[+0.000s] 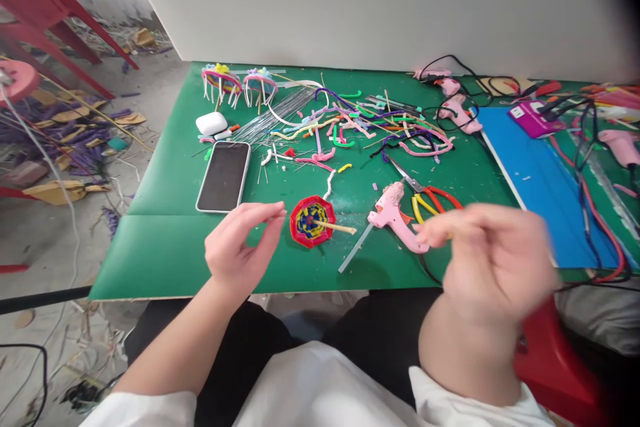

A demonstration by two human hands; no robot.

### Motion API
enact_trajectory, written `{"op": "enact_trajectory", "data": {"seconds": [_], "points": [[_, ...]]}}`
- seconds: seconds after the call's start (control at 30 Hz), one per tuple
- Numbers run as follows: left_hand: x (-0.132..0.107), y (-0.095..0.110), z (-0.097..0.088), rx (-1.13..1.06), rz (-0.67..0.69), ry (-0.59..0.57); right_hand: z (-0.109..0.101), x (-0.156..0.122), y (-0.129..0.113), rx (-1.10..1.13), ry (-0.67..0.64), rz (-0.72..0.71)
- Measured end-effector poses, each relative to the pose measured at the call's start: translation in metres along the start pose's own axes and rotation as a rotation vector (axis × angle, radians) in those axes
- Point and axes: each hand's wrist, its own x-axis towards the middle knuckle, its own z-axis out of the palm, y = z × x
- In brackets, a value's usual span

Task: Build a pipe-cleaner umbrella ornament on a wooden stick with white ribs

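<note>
Left hand (244, 240): fingers together. Right hand (493, 263) near pink glue gun (393, 213): fingers blurry, can't tell. Red-edged disc (304, 230) on bench (170, 253) between hands. Looks like gluing step; next move calls for light pinch on stick (337, 226).

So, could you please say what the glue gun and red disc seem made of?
Glue gun: probably plastic, satin, given its smooth pink handle.
Red disc: perhaps matte yarn or pipe cleaner, from its coloured banding; too small to be sure.
</note>
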Motion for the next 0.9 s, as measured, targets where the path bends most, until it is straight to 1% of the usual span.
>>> {"op": "enact_trajectory", "data": {"seconds": [0.03,0.1,0.17,0.23,0.3,0.37,0.4,0.47,0.53,0.57,0.6,0.67,0.73,0.77,0.83,0.9], "points": [[0.001,-0.003,0.002,0.027,-0.036,-0.025,0.004,0.005,0.008,-0.012,0.063,0.027],[0.002,-0.007,0.006,0.099,-0.094,-0.103,0.016,0.015,0.022,-0.056,0.038,0.026],[0.002,-0.010,0.010,0.153,-0.119,-0.168,0.028,0.023,0.034,-0.208,-0.057,0.038],[0.001,-0.012,0.013,0.181,-0.148,-0.233,0.036,0.028,0.045,-0.396,-0.198,0.073],[0.000,-0.012,0.015,0.197,-0.197,-0.298,0.039,0.029,0.053,-0.548,-0.319,0.077],[0.000,-0.012,0.016,0.192,-0.243,-0.336,0.038,0.028,0.059,-0.611,-0.387,0.039],[0.000,-0.012,0.016,0.186,-0.259,-0.345,0.037,0.028,0.061,-0.620,-0.399,0.024],[0.001,-0.013,0.015,0.176,-0.283,-0.346,0.036,0.027,0.063,-0.642,-0.398,0.037],[0.002,-0.014,0.013,0.176,-0.303,-0.334,0.039,0.030,0.063,-0.640,-0.361,0.062],[0.003,-0.015,0.013,0.177,-0.308,-0.324,0.043,0.035,0.062,-0.611,-0.344,0.051],[0.004,-0.016,0.012,0.177,-0.313,-0.318,0.049,0.041,0.061,-0.571,-0.341,0.024],[0.006,-0.018,0.011,0.168,-0.319,-0.318,0.068,0.057,0.060,-0.503,-0.398,-0.066],[0.008,-0.019,0.010,0.158,-0.329,-0.333,0.094,0.076,0.060,-0.578,-0.566,-0.076],[0.009,-0.019,0.010,0.155,-0.334,-0.344,0.108,0.085,0.060,-0.595,-0.613,-0.075],[0.010,-0.018,0.010,0.159,-0.351,-0.377,0.132,0.099,0.062,-0.618,-0.663,-0.073],[0.010,-0.015,0.010,0.188,-0.381,-0.444,0.147,0.106,0.063,-0.632,-0.679,-0.073]]}}
